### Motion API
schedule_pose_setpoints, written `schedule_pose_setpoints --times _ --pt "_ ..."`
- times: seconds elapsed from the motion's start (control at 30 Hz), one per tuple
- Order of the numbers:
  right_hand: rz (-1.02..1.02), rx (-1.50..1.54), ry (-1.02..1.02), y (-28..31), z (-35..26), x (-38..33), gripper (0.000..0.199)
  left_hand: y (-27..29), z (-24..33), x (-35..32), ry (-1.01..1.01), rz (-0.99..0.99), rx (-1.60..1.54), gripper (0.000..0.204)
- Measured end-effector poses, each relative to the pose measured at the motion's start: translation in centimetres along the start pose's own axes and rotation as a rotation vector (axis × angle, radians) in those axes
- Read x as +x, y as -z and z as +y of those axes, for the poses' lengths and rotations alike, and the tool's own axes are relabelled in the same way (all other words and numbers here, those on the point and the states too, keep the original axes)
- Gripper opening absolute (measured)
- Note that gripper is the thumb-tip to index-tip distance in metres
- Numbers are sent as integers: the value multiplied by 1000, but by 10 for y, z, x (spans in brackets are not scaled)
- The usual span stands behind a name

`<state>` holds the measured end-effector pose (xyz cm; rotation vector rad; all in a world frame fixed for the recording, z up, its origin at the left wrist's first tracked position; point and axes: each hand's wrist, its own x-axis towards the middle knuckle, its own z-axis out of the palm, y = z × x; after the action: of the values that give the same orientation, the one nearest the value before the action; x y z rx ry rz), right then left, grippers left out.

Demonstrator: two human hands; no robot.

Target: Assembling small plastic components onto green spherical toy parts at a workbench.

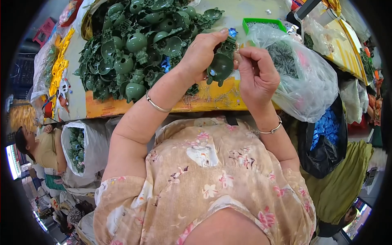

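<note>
Right now both hands meet over the bench [241, 10], just above the middle of the frame, around one dark green plastic part [220, 67] with a round, shiny bowl. The left hand [200, 55] has its grip clamped on that part from the left, the thumb reaching up toward a small blue piece [232, 32] at its top end. The right hand [258, 73] holds thumb and forefinger pressed together just beside the part's right edge; the fingertips are small in this view, so I can't fairly tell whether a tiny piece sits between them.

A large heap of similar green parts [136, 43] fills the upper left of the frame, close by the left hand, and a yellow sheet [108, 107] lines the near edge of the bench. At upper right, a clear plastic bag [312, 92] with small dark grey pieces [281, 59] lies near the right hand, just below a bright green tray [261, 19]. Below the bag, at right, a black bag [322, 161] contains blue pieces [326, 128]. At left, a white sack [96, 143] holds more green parts, with another person [49, 151] beside it.
</note>
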<state>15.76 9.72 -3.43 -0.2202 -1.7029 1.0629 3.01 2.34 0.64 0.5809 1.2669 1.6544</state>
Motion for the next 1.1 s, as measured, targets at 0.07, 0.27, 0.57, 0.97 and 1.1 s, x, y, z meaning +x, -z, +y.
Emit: schedule_pose_setpoints --times 0.07,0.27,0.57,0.97,1.1 --pt "25 -13 29 0 2 0 14 -4 -4 -6 26 -3 -22 34" --pt "-7 -68 81 3 6 -4 16 -3 -24 -4 40 114 -68 27" --pt "-29 -252 300 2 8 -9 17 -5 -35 -4 -167 69 108 29" --pt "-47 1 -49 2 13 -18 16 2 -37 -8 -90 7 56 30" --pt "-62 -96 41 1 16 -19 15 2 -42 -11 -172 37 161 29"
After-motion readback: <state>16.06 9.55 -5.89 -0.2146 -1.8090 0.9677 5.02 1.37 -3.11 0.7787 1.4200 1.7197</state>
